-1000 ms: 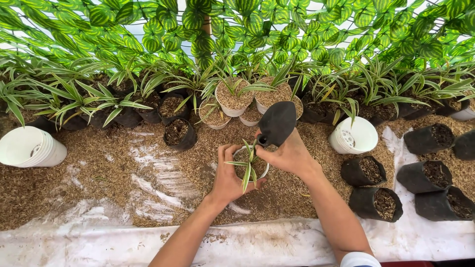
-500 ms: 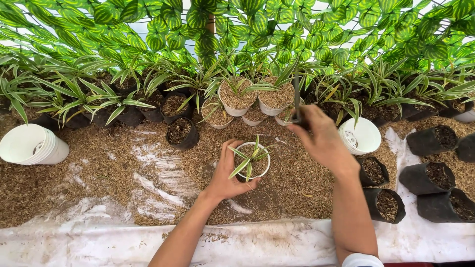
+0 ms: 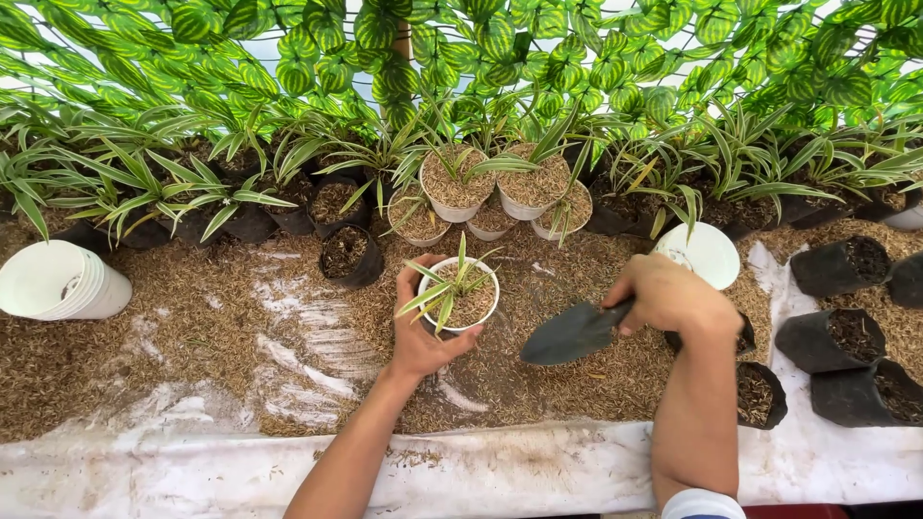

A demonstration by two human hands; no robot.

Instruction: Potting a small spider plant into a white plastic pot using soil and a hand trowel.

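Two bare forearms, white sleeve cuff with blue edge (image 3: 702, 504) on right arm

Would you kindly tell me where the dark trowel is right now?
In the head view, the dark trowel is right of centre, held by the right hand, its blade over the husk-covered bed just right of the white pot in the left hand.

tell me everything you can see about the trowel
The trowel is a small hand tool with a dark, dull, pointed blade that looks like metal or plastic. The blade points left and slightly down, just above the husk-covered ground, right of the white pot. No load shows on it. The right hand grips its handle, hiding most of it. Nothing else touches it.
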